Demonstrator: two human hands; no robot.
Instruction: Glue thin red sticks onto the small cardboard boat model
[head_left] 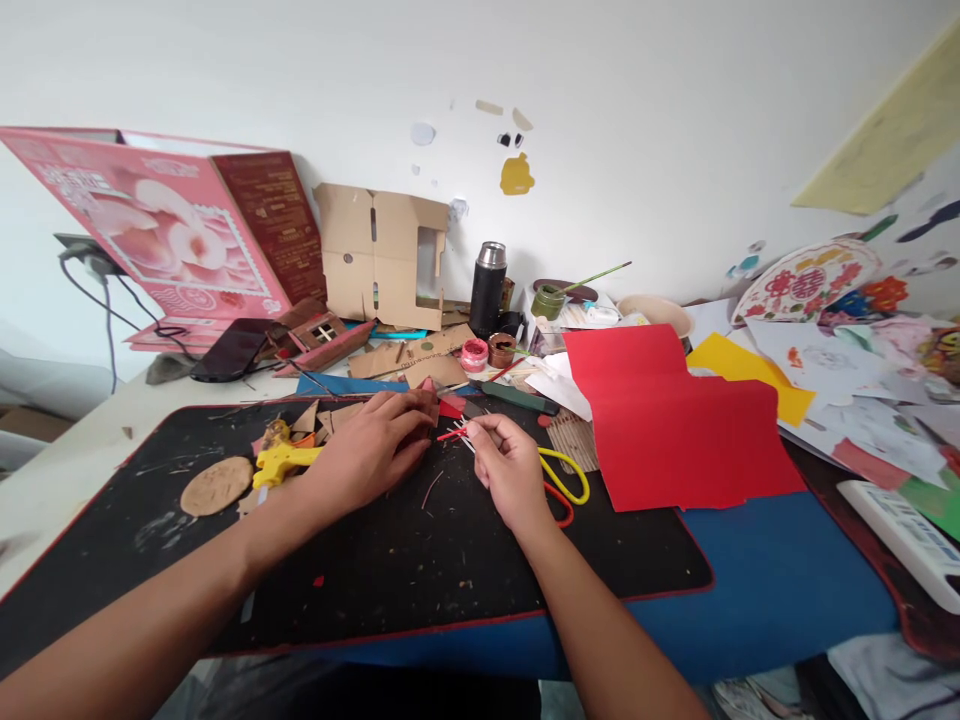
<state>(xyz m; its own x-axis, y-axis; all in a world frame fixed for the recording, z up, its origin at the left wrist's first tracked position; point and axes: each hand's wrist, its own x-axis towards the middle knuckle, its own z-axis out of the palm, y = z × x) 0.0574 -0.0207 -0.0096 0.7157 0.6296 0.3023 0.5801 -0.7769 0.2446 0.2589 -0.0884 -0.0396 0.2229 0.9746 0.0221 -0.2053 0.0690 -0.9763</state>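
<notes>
My right hand point(506, 470) is closed in a pinch on a thin red strip point(451, 434), which points left toward my other hand. Fingers bent and close together, my left hand point(382, 440) rests over small brown and reddish scraps; what lies beneath its fingertips is hidden. Scissors with yellow and orange handles point(574, 478) lie on the black mat point(375, 570), partly behind my right hand. Beside my left forearm is a yellow glue gun point(281, 460), and a round tan disc point(217, 486) sits to its left.
A large folded red sheet point(675, 430) covers the mat's right side. Behind stand a black thermos point(489, 290), a pink paint jar point(474, 354), a brown paint jar point(502, 350) and a cardboard panel point(352, 240). A small boat-like model point(326, 345) and phone point(232, 350) sit at back left.
</notes>
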